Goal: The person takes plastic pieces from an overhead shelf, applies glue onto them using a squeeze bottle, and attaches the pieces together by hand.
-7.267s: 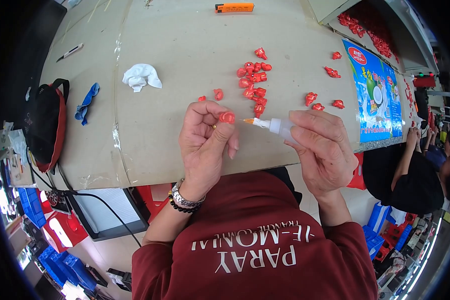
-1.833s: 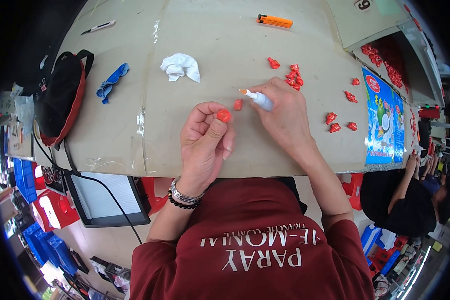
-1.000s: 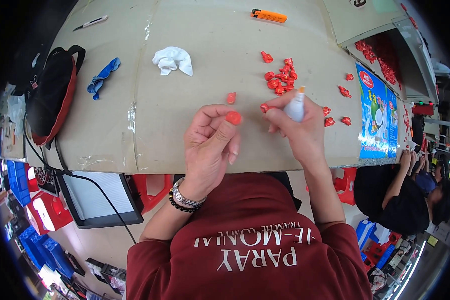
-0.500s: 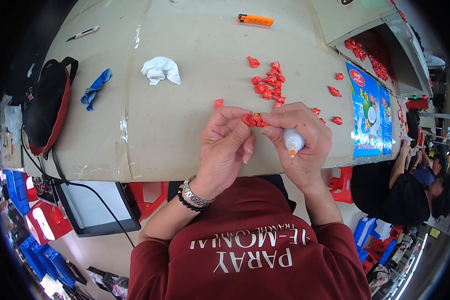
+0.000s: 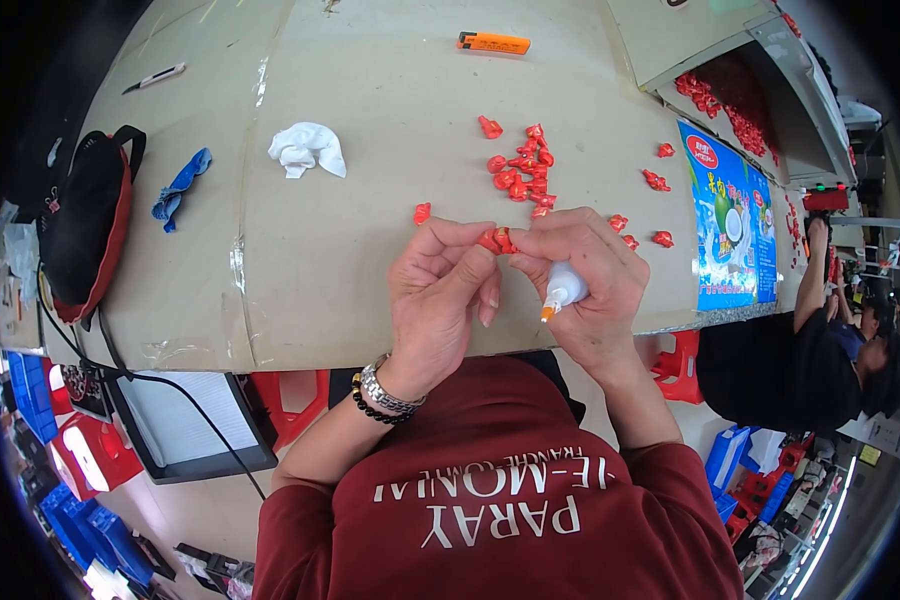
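Note:
My left hand (image 5: 435, 305) and my right hand (image 5: 598, 285) meet over the near edge of the table, pinching a small red moulded figure with gold markings (image 5: 496, 240) between thumbs and fingertips. Also tucked in the curled fingers of my right hand is a small white squeeze bottle (image 5: 567, 284), its orange tip pointing down and left. Just beyond the hands lies a loose group of similar red pieces (image 5: 520, 180). One separate red piece (image 5: 422, 213) rests close to my left fingers, and several more lie scattered right of my right hand.
Across the table lie an orange box cutter (image 5: 494, 43), a white crumpled cloth (image 5: 308, 150), a blue cloth strip (image 5: 181, 189), a white craft knife (image 5: 154, 77) and a black-red pouch (image 5: 92, 220). At right are a blue poster (image 5: 727, 215) and an open bin of red pieces (image 5: 735, 100); another person sits beyond.
The red parts between my fingertips now sit closer together, and the bottle in my right hand has tilted to the left. The whole view has shifted slightly.

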The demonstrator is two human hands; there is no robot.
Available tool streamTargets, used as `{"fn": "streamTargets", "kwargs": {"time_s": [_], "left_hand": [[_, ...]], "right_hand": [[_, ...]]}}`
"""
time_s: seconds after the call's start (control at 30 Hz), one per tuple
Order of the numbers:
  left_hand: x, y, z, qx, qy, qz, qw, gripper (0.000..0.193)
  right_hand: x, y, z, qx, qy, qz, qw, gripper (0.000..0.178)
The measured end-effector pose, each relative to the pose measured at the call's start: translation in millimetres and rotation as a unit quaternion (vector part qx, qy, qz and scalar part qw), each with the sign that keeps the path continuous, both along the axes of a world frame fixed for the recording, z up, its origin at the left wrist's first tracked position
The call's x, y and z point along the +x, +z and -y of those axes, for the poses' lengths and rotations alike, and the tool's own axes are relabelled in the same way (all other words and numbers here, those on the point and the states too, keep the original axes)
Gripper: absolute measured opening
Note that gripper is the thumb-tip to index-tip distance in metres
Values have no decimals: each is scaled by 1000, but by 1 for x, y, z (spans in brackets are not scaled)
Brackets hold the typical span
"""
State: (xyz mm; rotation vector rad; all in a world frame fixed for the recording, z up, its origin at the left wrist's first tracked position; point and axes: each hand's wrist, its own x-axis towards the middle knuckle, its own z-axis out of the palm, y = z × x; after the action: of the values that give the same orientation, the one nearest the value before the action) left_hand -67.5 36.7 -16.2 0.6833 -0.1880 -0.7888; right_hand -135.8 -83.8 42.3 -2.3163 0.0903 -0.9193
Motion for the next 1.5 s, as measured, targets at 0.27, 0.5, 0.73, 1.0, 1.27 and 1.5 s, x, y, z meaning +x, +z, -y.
{"fn": "streamTargets", "kwargs": {"time_s": [0.27, 0.5, 0.73, 1.0, 1.27, 1.5], "left_hand": [[1, 2, -1, 29, 20, 50, 998, 12], [-4, 3, 0, 89, 73, 144, 983, 11], [-5, 4, 3, 115, 120, 209, 964, 9], [-2, -1, 2, 118, 85, 207, 967, 8], [-3, 0, 5, 135, 111, 256, 951, 6], [-3, -6, 3, 142, 118, 325, 927, 10]], "right_hand": [[-5, -2, 4, 37, 0, -51, 998, 19], [-9, -7, 6, 143, 7, -70, 987, 17], [-10, -11, 5, 170, -4, -61, 984, 15], [-6, -15, 11, 199, 32, -67, 977, 15], [-8, -24, 13, 223, 51, -60, 972, 15], [-8, -27, 15, 218, 61, -49, 973, 15]]}}
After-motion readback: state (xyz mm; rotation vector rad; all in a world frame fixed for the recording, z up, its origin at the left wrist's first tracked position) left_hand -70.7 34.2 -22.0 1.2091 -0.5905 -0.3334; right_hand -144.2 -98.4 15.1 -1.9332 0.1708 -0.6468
